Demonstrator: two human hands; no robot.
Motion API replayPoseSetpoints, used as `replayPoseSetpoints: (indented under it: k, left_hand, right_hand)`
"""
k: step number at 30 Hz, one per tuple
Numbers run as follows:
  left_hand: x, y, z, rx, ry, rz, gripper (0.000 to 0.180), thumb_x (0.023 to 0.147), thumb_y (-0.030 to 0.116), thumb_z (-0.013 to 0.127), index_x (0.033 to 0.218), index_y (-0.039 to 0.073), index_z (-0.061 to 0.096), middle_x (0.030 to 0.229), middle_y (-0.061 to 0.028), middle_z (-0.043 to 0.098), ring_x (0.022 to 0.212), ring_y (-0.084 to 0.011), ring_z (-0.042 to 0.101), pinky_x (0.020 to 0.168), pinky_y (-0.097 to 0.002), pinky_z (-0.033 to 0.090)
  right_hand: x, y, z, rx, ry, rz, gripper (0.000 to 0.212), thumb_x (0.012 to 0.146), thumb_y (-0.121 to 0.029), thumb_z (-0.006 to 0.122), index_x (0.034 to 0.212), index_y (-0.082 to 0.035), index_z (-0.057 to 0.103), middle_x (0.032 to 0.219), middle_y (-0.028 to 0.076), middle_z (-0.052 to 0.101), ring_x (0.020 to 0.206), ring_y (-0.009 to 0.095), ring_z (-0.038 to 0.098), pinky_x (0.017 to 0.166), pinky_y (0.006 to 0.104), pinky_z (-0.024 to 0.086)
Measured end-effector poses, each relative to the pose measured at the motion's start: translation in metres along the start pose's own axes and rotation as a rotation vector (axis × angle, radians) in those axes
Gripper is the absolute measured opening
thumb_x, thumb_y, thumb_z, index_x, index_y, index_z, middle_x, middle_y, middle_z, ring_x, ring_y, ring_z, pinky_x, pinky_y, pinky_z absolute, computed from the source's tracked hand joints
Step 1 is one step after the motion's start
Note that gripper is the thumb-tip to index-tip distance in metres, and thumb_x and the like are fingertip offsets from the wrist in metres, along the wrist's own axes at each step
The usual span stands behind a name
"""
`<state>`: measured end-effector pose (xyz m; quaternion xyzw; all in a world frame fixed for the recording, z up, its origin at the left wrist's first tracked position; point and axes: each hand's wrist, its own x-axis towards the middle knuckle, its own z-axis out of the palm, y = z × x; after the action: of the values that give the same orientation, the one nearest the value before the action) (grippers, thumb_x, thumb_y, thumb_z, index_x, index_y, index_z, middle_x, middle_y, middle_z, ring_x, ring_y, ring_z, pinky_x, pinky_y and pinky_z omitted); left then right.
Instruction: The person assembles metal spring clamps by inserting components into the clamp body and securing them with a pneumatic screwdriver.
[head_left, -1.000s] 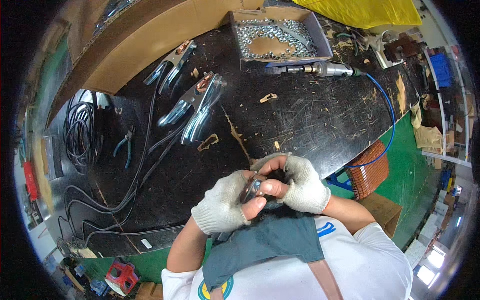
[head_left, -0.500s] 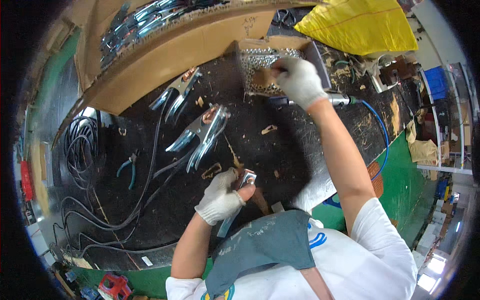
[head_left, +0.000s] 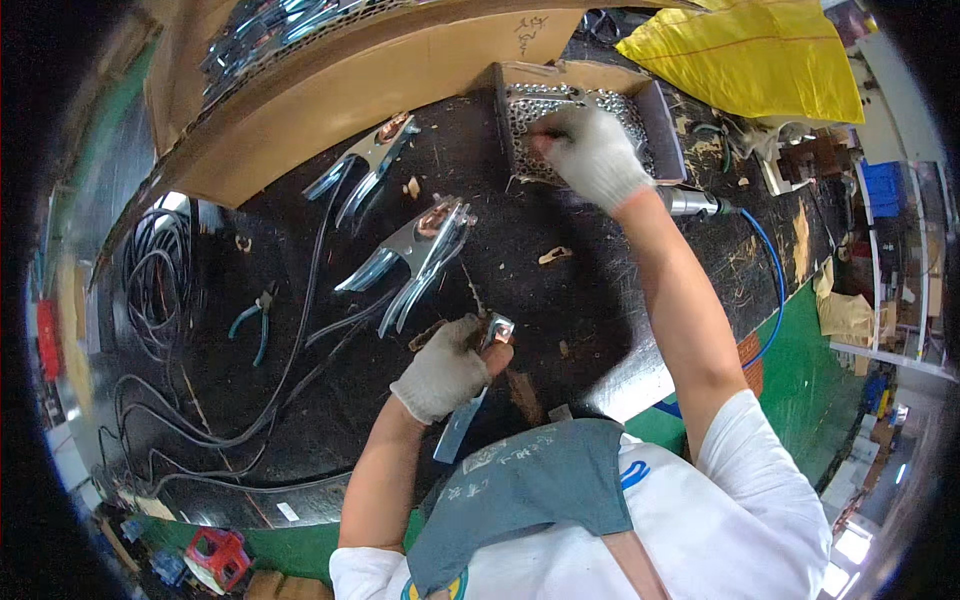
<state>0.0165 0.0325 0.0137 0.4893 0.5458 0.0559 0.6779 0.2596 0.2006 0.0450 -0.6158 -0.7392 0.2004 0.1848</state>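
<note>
My left hand (head_left: 440, 375), in a white glove with bare fingertips, is closed round a silver metal clamp piece (head_left: 461, 430). Its copper-faced end (head_left: 501, 329) sticks out past my thumb; the middle is hidden by my fingers. Over an open cardboard box (head_left: 517, 178), my gloved right hand (head_left: 590, 155) has its fingers curled together, slightly blurred. Small shiny nuts (head_left: 625, 108) fill much of that box. Whatever the right fingertips hold is too small to make out. Two ground clamps (head_left: 410, 250) (head_left: 375, 155) with copper jaws lie on the black table, black cables running from them.
Pliers (head_left: 259, 322) and coiled black cable (head_left: 155, 280) lie at left. A large cardboard box (head_left: 370, 95) with more clamps stands at the back. Right of the nuts, a power tool (head_left: 692, 203) has a blue hose (head_left: 772, 265). A yellow sack (head_left: 745, 60) lies far right.
My right hand has shifted slightly within the nut box, its fingers still curled. The left hand keeps its hold on the clamp piece. The whole view has shifted slightly.
</note>
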Motion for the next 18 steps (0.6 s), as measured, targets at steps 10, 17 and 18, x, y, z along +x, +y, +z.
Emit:
replayPoseSetpoints:
  k: [10, 17, 18]
  left_hand:
    - [-0.011, 0.004, 0.011, -0.234, 0.013, 0.097, 0.049, 0.084, 0.040, 0.078, 0.109, -0.001, 0.068, 0.089, -0.0031, 0.066, 0.081, -0.0128, 0.056, 0.073, -0.0292, 0.047]
    - [-0.010, 0.000, 0.015, -0.216, 0.041, 0.111, 0.055, 0.082, 0.044, 0.077, 0.110, -0.003, 0.068, 0.094, -0.0063, 0.068, 0.086, -0.0145, 0.060, 0.078, -0.0312, 0.049]
    - [-0.010, 0.000, 0.015, -0.210, 0.037, 0.114, 0.057, 0.082, 0.044, 0.077, 0.111, -0.004, 0.068, 0.095, -0.0072, 0.068, 0.087, -0.0152, 0.060, 0.079, -0.0317, 0.049]
  right_hand:
    - [-0.169, -0.047, 0.034, 0.947, -0.367, 0.304, 0.012, 0.090, -0.008, 0.073, 0.101, -0.003, 0.075, 0.085, 0.009, 0.071, 0.082, 0.015, 0.066, 0.075, 0.0306, 0.053]
    - [-0.173, -0.041, 0.042, 0.856, -0.368, 0.244, 0.012, 0.090, -0.007, 0.073, 0.100, -0.002, 0.076, 0.092, 0.007, 0.072, 0.086, 0.016, 0.066, 0.078, 0.0296, 0.052]
    - [-0.173, -0.040, 0.043, 0.854, -0.372, 0.238, 0.012, 0.090, -0.007, 0.073, 0.100, -0.002, 0.076, 0.092, 0.007, 0.072, 0.086, 0.016, 0.066, 0.078, 0.0296, 0.052]
